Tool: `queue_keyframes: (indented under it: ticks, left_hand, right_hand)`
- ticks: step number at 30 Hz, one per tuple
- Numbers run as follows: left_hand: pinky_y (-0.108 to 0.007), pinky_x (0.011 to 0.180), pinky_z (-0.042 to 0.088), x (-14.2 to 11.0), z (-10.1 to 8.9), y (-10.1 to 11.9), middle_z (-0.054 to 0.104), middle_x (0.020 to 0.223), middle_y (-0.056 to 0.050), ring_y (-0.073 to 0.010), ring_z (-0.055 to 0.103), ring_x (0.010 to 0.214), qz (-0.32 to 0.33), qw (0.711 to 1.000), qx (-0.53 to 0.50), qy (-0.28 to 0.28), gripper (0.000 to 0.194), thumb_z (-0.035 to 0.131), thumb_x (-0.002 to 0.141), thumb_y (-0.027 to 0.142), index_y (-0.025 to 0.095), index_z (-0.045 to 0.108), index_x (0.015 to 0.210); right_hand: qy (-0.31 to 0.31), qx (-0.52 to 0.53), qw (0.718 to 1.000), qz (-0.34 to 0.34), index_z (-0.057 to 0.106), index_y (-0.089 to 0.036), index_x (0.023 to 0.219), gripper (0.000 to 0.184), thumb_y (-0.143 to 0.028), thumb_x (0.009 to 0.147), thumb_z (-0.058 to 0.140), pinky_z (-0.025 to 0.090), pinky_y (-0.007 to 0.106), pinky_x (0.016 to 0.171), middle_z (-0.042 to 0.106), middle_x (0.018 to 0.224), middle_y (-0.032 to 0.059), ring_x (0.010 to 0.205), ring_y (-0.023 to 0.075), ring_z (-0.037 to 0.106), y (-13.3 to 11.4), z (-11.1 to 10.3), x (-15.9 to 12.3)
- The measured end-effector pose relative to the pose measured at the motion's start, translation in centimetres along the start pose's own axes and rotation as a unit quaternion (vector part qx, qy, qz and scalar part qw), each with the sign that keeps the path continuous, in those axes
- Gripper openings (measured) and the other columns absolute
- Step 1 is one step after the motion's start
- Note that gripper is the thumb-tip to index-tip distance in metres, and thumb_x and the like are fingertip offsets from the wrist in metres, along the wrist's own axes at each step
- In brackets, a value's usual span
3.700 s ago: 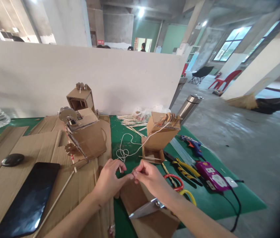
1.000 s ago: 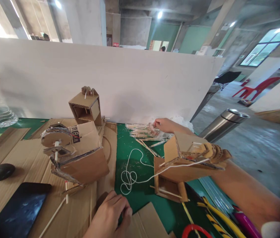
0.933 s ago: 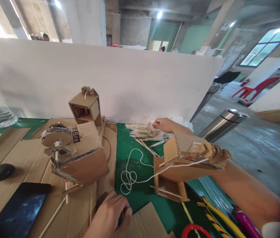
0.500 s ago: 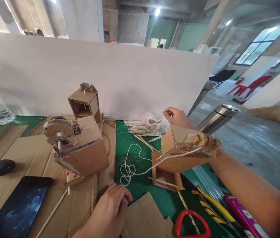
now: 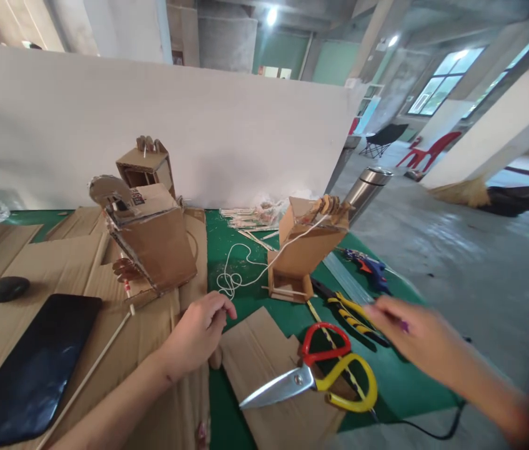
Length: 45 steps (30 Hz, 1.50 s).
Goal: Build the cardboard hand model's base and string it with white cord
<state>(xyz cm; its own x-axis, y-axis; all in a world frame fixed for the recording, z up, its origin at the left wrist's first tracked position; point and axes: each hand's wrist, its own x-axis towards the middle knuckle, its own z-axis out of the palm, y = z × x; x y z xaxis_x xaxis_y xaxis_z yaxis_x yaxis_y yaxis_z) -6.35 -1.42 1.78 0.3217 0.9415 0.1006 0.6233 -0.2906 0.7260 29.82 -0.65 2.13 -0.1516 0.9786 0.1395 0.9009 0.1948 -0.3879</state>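
Observation:
My left hand (image 5: 197,333) rests on the edge of the brown cardboard sheets, fingers curled in; what they hold, if anything, is hidden. In front of it lies a loose cardboard piece (image 5: 264,365), and a coiled white string (image 5: 235,277) runs up to a cardboard model (image 5: 304,247). My right hand (image 5: 411,331) hovers at the front right, over the yellow-handled pliers (image 5: 351,308). It is smeared by motion, so its fingers cannot be read. Scissors (image 5: 323,374) with one red and one yellow handle lie between the two hands.
A larger cardboard model (image 5: 149,244) and a small cardboard box (image 5: 146,167) stand on the left. A black phone (image 5: 25,369) and a mouse (image 5: 5,289) lie on the cardboard. Wooden sticks (image 5: 248,219), a steel flask (image 5: 366,187) and a glue gun (image 5: 370,265) sit behind. A white board (image 5: 227,125) closes the back.
My right hand has drawn back from the stick bundle at the rear to the front right above the pliers. My left hand has stayed by the cardboard edge.

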Motion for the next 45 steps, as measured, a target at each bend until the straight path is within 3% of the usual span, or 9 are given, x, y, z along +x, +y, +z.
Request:
queue_keyframes:
  ticks: [4, 9, 16, 23, 27, 31, 39, 43, 45]
  left_hand:
    - [-0.03, 0.075, 0.044, -1.1, -1.4, 0.8, 0.059, 0.092, -0.003, -0.017, 0.058, 0.083, 0.008, 0.988, 0.115, -0.102, 0.027, 0.036, 0.083, 0.011, 0.019, 0.061, 0.087]
    - [-0.042, 0.085, 0.041, -3.4, -1.6, 1.3, 0.058, 0.097, -0.005, -0.0249, 0.056, 0.093, 0.037, 0.96, 0.246, -0.127, 0.019, 0.055, 0.076, 0.022, 0.018, 0.06, 0.094]
    - [-0.049, 0.096, 0.035, -4.4, -0.1, 0.2, 0.06, 0.091, -0.002, -0.0259, 0.053, 0.096, 0.053, 0.959, 0.272, -0.062, 0.015, 0.061, 0.072, 0.02, 0.02, 0.056, 0.087]
    - [-0.028, 0.071, 0.047, -4.9, 0.2, 1.5, 0.054, 0.097, -0.002, -0.0129, 0.056, 0.076, 0.048, 0.995, 0.075, -0.039, 0.022, 0.045, 0.075, 0.007, 0.02, 0.049, 0.093]
    - [-0.029, 0.074, 0.047, -4.8, -0.1, 3.2, 0.056, 0.088, 0.001, -0.0142, 0.056, 0.078, -0.012, 1.0, 0.022, 0.0, 0.022, 0.053, 0.076, 0.013, 0.021, 0.052, 0.096]
    - [-0.028, 0.076, 0.048, -5.1, -0.4, 4.4, 0.058, 0.086, 0.002, -0.0136, 0.056, 0.08, -0.039, 0.997, -0.068, -0.015, 0.029, 0.054, 0.077, 0.016, 0.023, 0.055, 0.106]
    - [-0.03, 0.083, 0.047, -6.4, -0.7, 6.5, 0.061, 0.104, -0.003, -0.0153, 0.056, 0.091, -0.024, 0.979, -0.199, -0.044, 0.037, 0.051, 0.082, 0.017, 0.024, 0.054, 0.118]
    - [-0.027, 0.084, 0.047, -6.7, -0.7, 8.2, 0.061, 0.106, -0.004, -0.0165, 0.057, 0.096, 0.011, 0.975, -0.206, -0.079, 0.041, 0.051, 0.08, 0.011, 0.025, 0.057, 0.119]
    - [-0.026, 0.085, 0.047, -7.0, -0.7, 8.8, 0.063, 0.106, -0.003, -0.0164, 0.058, 0.097, 0.026, 0.971, -0.216, -0.095, 0.045, 0.05, 0.08, 0.008, 0.028, 0.059, 0.119]
  right_hand:
    - [-0.089, 0.004, 0.99, -0.105, 0.061, -0.04, 0.103, 0.022, -0.039, 0.084, 0.05, 0.048, 0.047, 0.09, 0.065, 0.111, 0.005, 0.107, 0.0289, 0.059, -1.8, 2.9, -4.2]
    - [-0.163, -0.047, 0.976, -0.134, 0.053, -0.034, 0.127, 0.047, -0.027, 0.081, 0.051, 0.039, 0.053, 0.101, 0.054, 0.133, 0.0053, 0.126, 0.0295, 0.045, -2.0, 5.1, -4.8]
    - [-0.137, -0.091, 0.971, -0.173, 0.06, -0.03, 0.105, 0.039, -0.012, 0.073, 0.045, 0.041, 0.05, 0.09, 0.062, 0.116, 0.0071, 0.109, 0.029, 0.054, -2.3, 5.4, -3.9]
    - [-0.096, -0.099, 0.984, -0.116, 0.052, -0.028, 0.08, 0.025, -0.012, 0.06, 0.052, 0.043, 0.048, 0.079, 0.065, 0.086, 0.0056, 0.089, 0.0303, 0.059, -3.1, 3.9, -3.5]
    - [-0.059, 0.026, 0.998, -0.027, 0.052, -0.031, 0.078, 0.017, -0.028, 0.064, 0.061, 0.048, 0.049, 0.072, 0.065, 0.086, 0.006, 0.084, 0.0328, 0.06, -2.5, 3.8, -5.0]
    - [-0.045, 0.192, 0.98, 0.015, 0.053, -0.038, 0.089, 0.013, -0.044, 0.08, 0.047, 0.054, 0.042, 0.065, 0.066, 0.088, 0.0041, 0.08, 0.0288, 0.063, -3.0, 4.7, -7.5]
    - [-0.208, 0.412, 0.887, -0.01, 0.06, -0.036, 0.103, 0.029, -0.044, 0.075, 0.06, 0.054, 0.039, 0.056, 0.067, 0.098, 0.0073, 0.064, 0.0238, 0.066, -8.4, 7.5, -7.9]
    - [-0.057, 0.616, 0.781, 0.08, 0.066, -0.024, 0.086, 0.031, -0.048, 0.068, 0.071, 0.055, 0.036, 0.059, 0.068, 0.083, 0.0081, 0.066, 0.0239, 0.065, -12.8, 7.4, -8.8]
    - [0.004, 0.65, 0.753, 0.103, 0.067, -0.022, 0.084, 0.031, -0.046, 0.066, 0.074, 0.055, 0.035, 0.063, 0.068, 0.077, 0.0076, 0.069, 0.0242, 0.065, -15.1, 7.0, -9.5]
